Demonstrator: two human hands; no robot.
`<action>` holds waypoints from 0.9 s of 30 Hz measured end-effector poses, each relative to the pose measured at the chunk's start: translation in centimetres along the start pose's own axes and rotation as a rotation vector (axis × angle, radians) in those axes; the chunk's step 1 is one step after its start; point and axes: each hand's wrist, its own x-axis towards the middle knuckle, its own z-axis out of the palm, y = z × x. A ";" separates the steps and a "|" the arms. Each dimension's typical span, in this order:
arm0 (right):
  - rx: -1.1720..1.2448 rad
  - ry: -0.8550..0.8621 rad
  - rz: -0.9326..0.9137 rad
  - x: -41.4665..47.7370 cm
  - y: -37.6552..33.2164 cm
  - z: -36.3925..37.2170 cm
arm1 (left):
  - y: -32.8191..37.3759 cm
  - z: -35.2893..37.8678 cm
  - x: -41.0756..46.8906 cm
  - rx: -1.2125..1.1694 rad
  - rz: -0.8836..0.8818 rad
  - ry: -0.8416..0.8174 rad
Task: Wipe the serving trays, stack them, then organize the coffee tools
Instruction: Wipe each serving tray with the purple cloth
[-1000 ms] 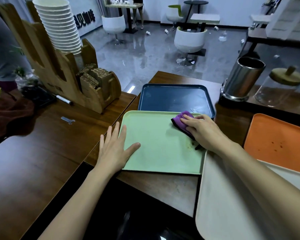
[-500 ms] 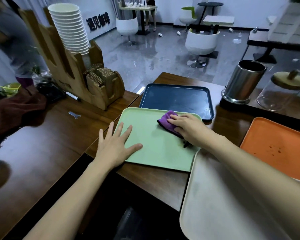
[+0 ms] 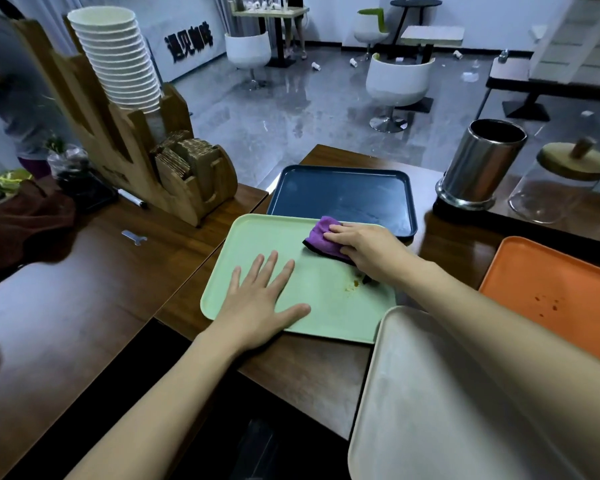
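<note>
Shifted inward, left hand lies spread on green tray; right hand presses purple cloth beyond it.

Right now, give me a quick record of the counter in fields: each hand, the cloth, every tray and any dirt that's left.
left hand: flat, fingers spread, pressing on the green tray
right hand: pressing the purple cloth onto the green tray
green tray: in front of the person, brown smear near the right wrist
blue tray: behind the green tray, streaky
orange tray: to the right, dark red spots
beige tray: nearest, bottom right, under the right forearm
stacked: none yet
</note>
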 end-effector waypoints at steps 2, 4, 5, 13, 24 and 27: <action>-0.028 -0.019 -0.002 -0.3 -0.9 0.3 | -0.1 -0.1 0.5 0.006 -0.002 -0.006; -0.002 -0.041 -0.020 -1.2 -1.7 0.9 | -0.1 -0.1 0.6 -0.003 -0.007 0.005; 0.031 -0.049 -0.040 -1.9 -2.1 1.2 | -0.2 0.0 0.6 -0.008 -0.007 0.016; 0.123 -0.142 -0.116 -5.1 -1.1 1.0 | -0.4 0.2 0.5 -0.008 0.004 0.023; 0.131 -0.121 -0.018 -4.6 -0.6 0.9 | -0.3 0.5 0.6 -0.015 -0.008 0.045; 0.180 -0.181 -0.066 -6.4 -2.4 1.1 | -0.4 0.5 0.7 -0.005 -0.011 0.050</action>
